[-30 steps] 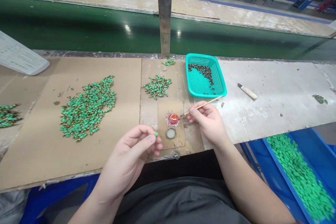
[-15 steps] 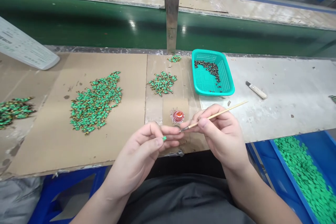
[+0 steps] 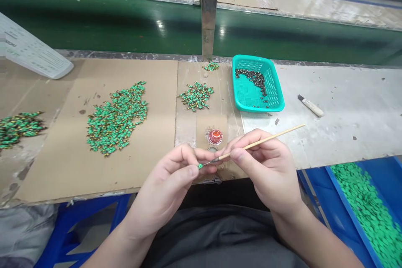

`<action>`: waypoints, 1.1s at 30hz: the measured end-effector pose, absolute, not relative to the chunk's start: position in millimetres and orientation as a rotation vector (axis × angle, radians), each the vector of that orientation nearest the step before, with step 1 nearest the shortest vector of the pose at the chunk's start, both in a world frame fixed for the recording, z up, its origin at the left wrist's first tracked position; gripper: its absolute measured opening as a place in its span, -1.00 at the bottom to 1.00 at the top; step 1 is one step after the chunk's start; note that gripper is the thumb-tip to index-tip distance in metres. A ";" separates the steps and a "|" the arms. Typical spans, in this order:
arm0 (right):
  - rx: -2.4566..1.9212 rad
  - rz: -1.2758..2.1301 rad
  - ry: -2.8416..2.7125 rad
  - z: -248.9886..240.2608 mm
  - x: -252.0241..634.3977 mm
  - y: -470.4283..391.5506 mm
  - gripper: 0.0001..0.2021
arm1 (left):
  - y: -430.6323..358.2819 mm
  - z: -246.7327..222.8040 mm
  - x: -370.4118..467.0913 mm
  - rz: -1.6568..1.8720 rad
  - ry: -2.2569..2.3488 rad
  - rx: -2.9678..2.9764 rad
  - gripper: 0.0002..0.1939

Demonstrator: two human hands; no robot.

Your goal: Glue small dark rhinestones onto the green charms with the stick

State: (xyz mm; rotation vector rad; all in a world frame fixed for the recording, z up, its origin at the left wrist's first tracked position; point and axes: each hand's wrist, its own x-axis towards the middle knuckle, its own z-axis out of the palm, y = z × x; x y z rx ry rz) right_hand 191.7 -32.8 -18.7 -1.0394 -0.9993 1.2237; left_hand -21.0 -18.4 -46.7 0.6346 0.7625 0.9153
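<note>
Between thumb and forefinger, my left hand (image 3: 176, 176) pinches a small green piece (image 3: 200, 166), most of which the fingers hide. My right hand (image 3: 264, 167) grips a thin paintbrush (image 3: 266, 138) with a pale wooden handle. Its dark tip points left and reaches the green piece; whether it touches cannot be made out. Just beyond the fingers stands a small round pot of red paint (image 3: 215, 136). Past it lies a cluster of green and gold pieces (image 3: 196, 96), with a larger pile (image 3: 117, 119) of the same kind to the left.
A teal basket (image 3: 279, 98) with small dark pieces stands behind my right hand. Right of it lies a white-handled scraper or knife (image 3: 310, 106). A blue tray (image 3: 354, 209) of green pieces sits low at the right. A white plastic container (image 3: 34, 48) and another pile (image 3: 21, 128) are at the left.
The paintbrush tip has moved left and down from beside my left fingers to the green piece. The camera view has shifted slightly.
</note>
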 end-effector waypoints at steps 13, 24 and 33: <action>-1.069 1.221 -1.049 -17.2 191.9 -35.5 -0.78 | -20.9 -47.7 -24.8 0.899 0.847 0.669 -0.63; -1.072 1.144 -1.242 -16.7 201.9 -44.0 -0.87 | -21.2 -45.8 -34.1 0.859 0.871 0.861 -0.63; -1.051 1.186 -1.108 -14.7 197.2 -46.9 -0.85 | -22.4 -47.7 -37.6 0.837 0.823 0.841 -0.65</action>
